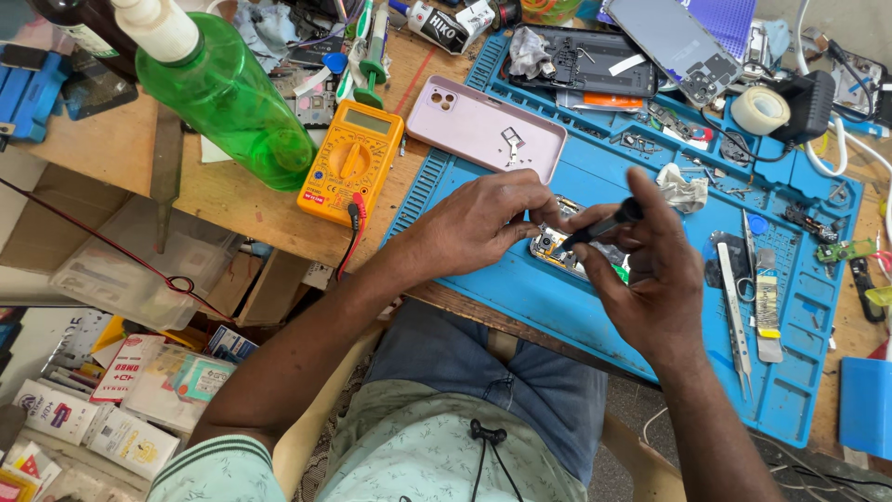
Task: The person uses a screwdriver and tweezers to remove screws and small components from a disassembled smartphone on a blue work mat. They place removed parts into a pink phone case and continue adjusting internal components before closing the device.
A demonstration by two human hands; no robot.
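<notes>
Far left, bench edge: green bottle [232, 98] w/ white cap, tilted toward the camera. Just right of it, yellow meter [351, 163] lies flat on the wood, 1 red + 1 black lead plugged in at its lower end and hanging off the edge. Right of the meter, the blue mat [520, 297] begins. Pink phone cover [485, 127] lies on the mat's upper left, a small metal tray piece on top of it.

Centre: left hand [483, 223] comes in from the left, fingers curled down and pinching the edge of the opened phone [556, 249]. The phone rests flat on the mat, near its front edge, between both hands and partly hidden by them. Right hand [650, 270] comes in from below right, thumb + fingers pressed around a black screwdriver [604, 226]; tip points down-left onto the phone, approx. touching it.

Right of the hands: crumpled tissue [683, 189], then tweezers [739, 316] lying lengthwise on the mat. Upper right: tape roll [760, 110], w/ a dark phone back panel [674, 42] to its left.
</notes>
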